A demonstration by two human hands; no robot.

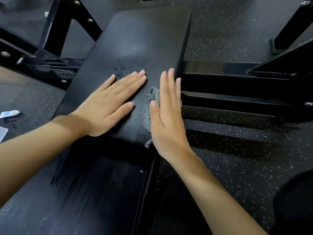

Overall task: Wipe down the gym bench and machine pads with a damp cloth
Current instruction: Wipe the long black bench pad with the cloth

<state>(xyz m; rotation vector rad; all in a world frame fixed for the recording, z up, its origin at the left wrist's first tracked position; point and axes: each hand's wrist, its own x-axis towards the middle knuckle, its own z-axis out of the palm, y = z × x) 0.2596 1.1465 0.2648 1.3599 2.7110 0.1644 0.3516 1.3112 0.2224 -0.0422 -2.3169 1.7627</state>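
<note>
Along the right-hand edge of the bench pad [144,39], your right grip [166,116] lies flat on the grey-green woven cloth [147,116]. The fingers are straight and together and the thumb rests on the fabric. It presses the cloth down rather than closing round it, and only a strip of cloth shows beside the palm. Your left grip [110,106] is spread flat and bare on the vinyl just beside it, holding nothing and bracing you. The step in hand looks to be wiping this long pad, so press through the whole palm, not the fingertips, and draw the cloth in long overlapping passes down its length. With nothing curled round it, the cloth may bunch or slide off the edge, so tuck a fold under the thumb if it creeps. Lift the left grip clear of each lane before you reach it, or you will leave a dry patch. Damp streaks [76,184] on the nearer part suggest that end has had its pass, while the far end looks dull and dry. Black steel frame [220,78] runs under the bench and out to either side, standing on speckled rubber floor [228,39]. At the left, on the floor, lies a small white-and-blue scrap [10,113], perhaps a wrapper, too blurred to name.
</note>
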